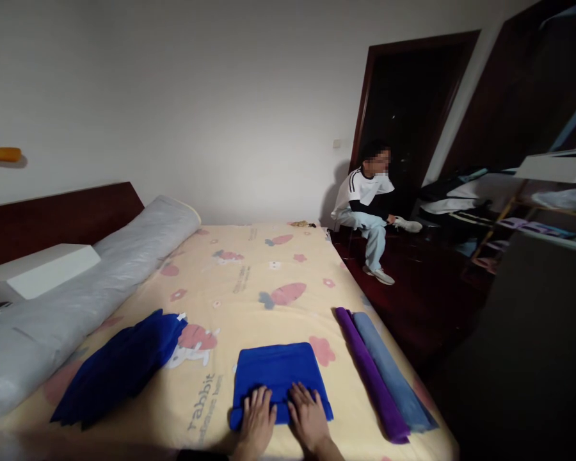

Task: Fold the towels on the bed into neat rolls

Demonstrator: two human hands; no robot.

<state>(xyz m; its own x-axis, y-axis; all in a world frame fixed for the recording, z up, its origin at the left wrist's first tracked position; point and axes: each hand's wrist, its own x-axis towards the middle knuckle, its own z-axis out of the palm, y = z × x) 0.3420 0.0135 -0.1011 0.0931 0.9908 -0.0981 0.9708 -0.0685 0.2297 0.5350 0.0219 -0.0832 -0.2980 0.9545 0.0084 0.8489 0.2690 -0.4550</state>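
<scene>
A blue folded cloth [279, 368] lies flat on the bed in front of me, its near edge turned up into a thick fold or roll. My left hand [258, 413] rests on the left part of that near edge, fingers stretched over the fabric. On the right part lies my right hand [308, 410], palm down with its fingers apart. To the right are a purple rolled cloth [372, 374] and a grey-blue rolled cloth [393, 371], side by side. A loose pile of dark blue cloth [122, 368] with a white tag sits to the left.
The bed [240, 314] has a yellow sheet with carrot and rabbit prints. A long grey bolster [125, 256] and a white box [52, 269] lie along the headboard [62, 214]. Beyond the far right corner sits a person [365, 205]. A dark cabinet [542, 320] stands right.
</scene>
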